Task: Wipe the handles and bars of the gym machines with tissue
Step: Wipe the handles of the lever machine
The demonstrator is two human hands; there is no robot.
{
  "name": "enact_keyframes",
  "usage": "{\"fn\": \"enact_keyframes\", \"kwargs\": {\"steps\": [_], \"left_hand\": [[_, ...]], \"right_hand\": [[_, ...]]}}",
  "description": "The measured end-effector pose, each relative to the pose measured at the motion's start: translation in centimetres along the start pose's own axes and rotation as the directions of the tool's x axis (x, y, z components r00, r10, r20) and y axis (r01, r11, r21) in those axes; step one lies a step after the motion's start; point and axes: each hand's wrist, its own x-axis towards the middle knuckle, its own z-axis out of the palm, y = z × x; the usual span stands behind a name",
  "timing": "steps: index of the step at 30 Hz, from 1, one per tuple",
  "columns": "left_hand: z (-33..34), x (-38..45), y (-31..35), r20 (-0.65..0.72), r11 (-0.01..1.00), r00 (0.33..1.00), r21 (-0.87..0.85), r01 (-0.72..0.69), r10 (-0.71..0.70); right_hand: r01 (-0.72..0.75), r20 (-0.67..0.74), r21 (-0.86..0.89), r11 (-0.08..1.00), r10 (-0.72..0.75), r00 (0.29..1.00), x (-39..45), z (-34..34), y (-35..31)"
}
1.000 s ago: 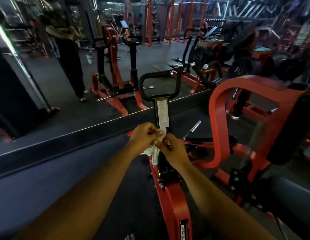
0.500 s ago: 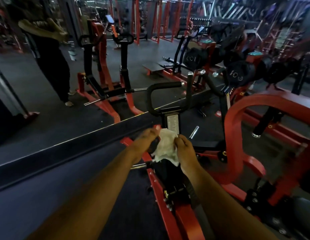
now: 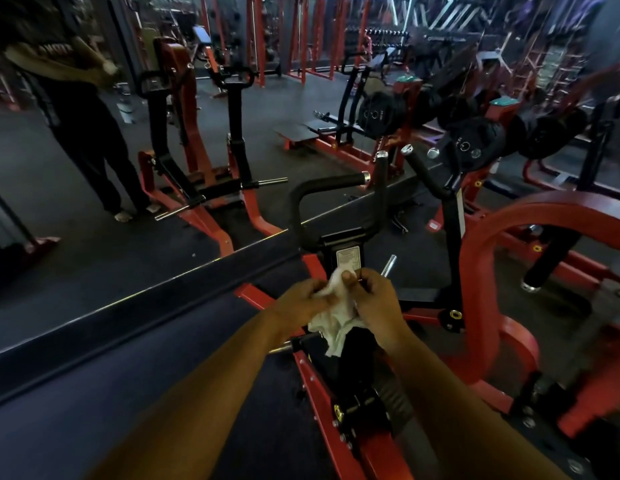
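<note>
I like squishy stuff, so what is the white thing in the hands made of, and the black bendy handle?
The tissue looks like soft, thin paper: it crumples and hangs in limp folds between the left hand and right hand. The black handle seems a metal bar under matte rubber or foam; a shiny silver cap shows at its end.

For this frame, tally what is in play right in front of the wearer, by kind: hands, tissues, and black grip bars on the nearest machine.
Hands: 2, left hand and right hand, both holding the tissue
Tissues: 1, white tissue
Black grip bars: 3, curved handle, upright grip, angled grip
Total: 6
</note>
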Motion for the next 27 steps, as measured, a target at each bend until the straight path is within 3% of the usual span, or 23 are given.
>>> {"fn": "enact_keyframes", "kwargs": {"steps": [2,6,8,11,15,21,24,27], "left_hand": [[-0.6,1.8,0.3,-0.042,0.987,0.998,0.156,-0.046,0.054],[-3.2,4.8,2.8,-0.178,0.998,0.982,0.031,-0.05,0.055],[-3.9,6.4,3.9,-0.213,0.998,0.976,0.05,-0.037,0.047],[-4.0,8.3,5.3,-0.238,0.976,0.971,0.219,0.015,0.038],[-3.0,9.9,7.0,-0.157,0.934,0.987,0.355,0.038,0.02],[-2.9,10.8,10.5,-0.025,0.964,1.0,0.267,0.018,-0.012],[-3.7,11.1,11.1,-0.054,0.992,0.998,0.122,-0.011,0.018],[-4.7,11.1,9.1,-0.185,0.983,0.983,-0.182,-0.027,-0.007]], "right_hand": [[0.076,-0.005,-0.081,0.994,-0.077,0.997,1.5,-0.9,0.5],[0.252,0.205,-0.23,0.94,-0.206,0.957,3.7,-3.7,2.1],[0.187,0.283,-0.187,0.964,-0.129,0.95,5.0,-4.9,3.6],[0.106,0.347,-0.177,0.978,-0.039,0.937,7.3,-6.5,5.6],[0.011,0.379,0.107,0.994,-0.051,0.924,9.7,-5.7,3.8],[-0.154,0.557,0.378,0.913,-0.091,0.825,10.0,-3.8,-0.9],[-0.196,0.499,0.462,0.865,-0.071,0.864,9.9,-3.3,-1.8],[-0.278,0.421,0.606,0.745,-0.003,0.907,10.0,-3.0,-2.6]]}}
